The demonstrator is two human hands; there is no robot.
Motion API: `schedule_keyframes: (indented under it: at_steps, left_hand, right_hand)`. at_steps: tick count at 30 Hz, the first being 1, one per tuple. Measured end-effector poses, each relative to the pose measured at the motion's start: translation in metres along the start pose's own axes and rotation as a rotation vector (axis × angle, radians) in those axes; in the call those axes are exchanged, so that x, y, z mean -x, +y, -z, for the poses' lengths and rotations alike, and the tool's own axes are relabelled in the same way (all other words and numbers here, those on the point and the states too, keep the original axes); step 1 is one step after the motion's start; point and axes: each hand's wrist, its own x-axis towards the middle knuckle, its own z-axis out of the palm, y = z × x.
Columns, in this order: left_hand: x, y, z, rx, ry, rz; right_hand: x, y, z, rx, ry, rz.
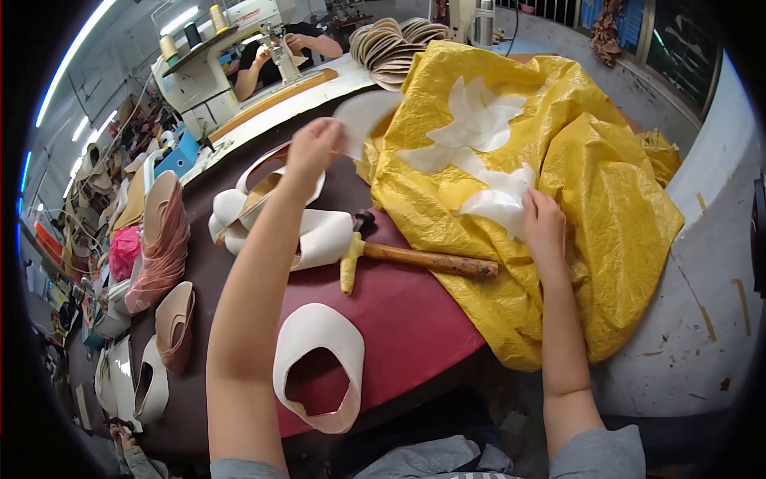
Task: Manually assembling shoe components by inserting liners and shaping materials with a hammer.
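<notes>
My left hand [313, 150] pinches a thin white curved piece [365, 118], slightly blurred, at the near left edge of a yellow woven plastic sack [614, 215]. Several more thin white pieces [483, 120] lie loosely overlapped on top of the sack. My right hand [545, 222] is closed at the edge of a shiny white curved piece [499, 203] there, thumb and fingers together on it. Between my forearms a hammer [431, 259] with a wooden handle and yellow-wrapped head rests partly against the sack. White shoe uppers [323, 239] lie beside my left forearm.
A single white shoe upper [319, 331] sits on the red-brown table covering [407, 335]. Stacked pink uppers [163, 247] stand left. Beyond are a sewing machine [215, 88], a pile of beige soles [395, 44] and another person's arms [319, 44]. Another person's hand [122, 437] shows lower left.
</notes>
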Motion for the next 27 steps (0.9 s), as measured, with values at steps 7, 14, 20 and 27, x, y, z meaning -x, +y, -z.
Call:
schedule_keyframes:
  at_steps: [7,14,20,27]
  left_hand:
    - [0.096,0.047,0.001,-0.356,-0.349,-0.282]
    - [0.169,0.041,0.063,-0.311,-0.166,-0.296]
    - [0.296,-0.013,0.102,-0.448,-0.5,-0.219]
    - [0.317,-0.018,0.097,0.543,-0.015,0.623]
  right_hand:
    - [0.013,-0.101,0.007,-0.22,0.224,0.582]
    - [0.034,-0.133,0.031,-0.7,-0.481,0.247]
    - [0.078,-0.168,0.003,-1.361,-0.888,-0.242]
    - [0.133,-0.158,-0.049,-1.053,-1.574,-0.425]
